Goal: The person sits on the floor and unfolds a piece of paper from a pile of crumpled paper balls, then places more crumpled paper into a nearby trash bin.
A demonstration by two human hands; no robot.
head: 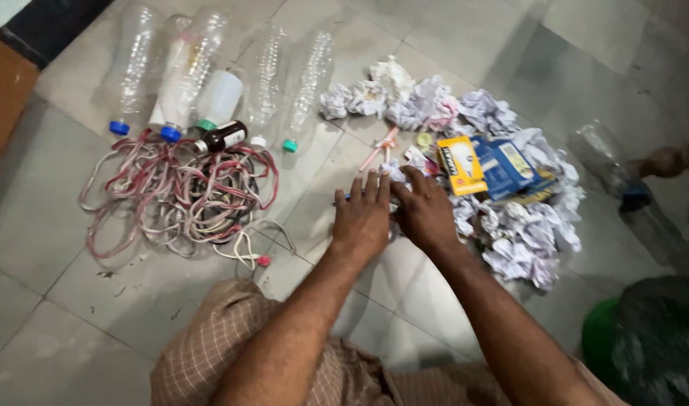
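Fingers (371,188) of left hand (362,218) spread flat, palm down on the floor (96,323), tips resting at the near-left edge of the crumpled paper heap (521,233); nothing gripped. Fingers of right hand (423,214) likewise extended, loosely splayed, pressed onto a small crumpled paper piece (393,171) at the heap's left fringe; touching, not closed around it. Hands side by side, thumbs nearly meeting.

Paper heap runs right and far from both hands, long axis roughly left-near to right-far. Right hand nearer to its bulk; left hand at its margin only. Yellow carton (462,164) and blue carton (510,167) lying on the heap, just beyond the right fingertips. Pink-white stick (380,148) just far of the left fingertips, lying slantwise.

Row of clear plastic bottles (209,68) far left, caps toward near side, with a small brown bottle (226,136) among them. Tangle of red-and-white cable (175,192) near of the bottles, well left of left hand.

Another person's hand (664,160) at right edge, beside a clear bottle with blue cap (611,165). Green bin with dark liner (645,346) near right.
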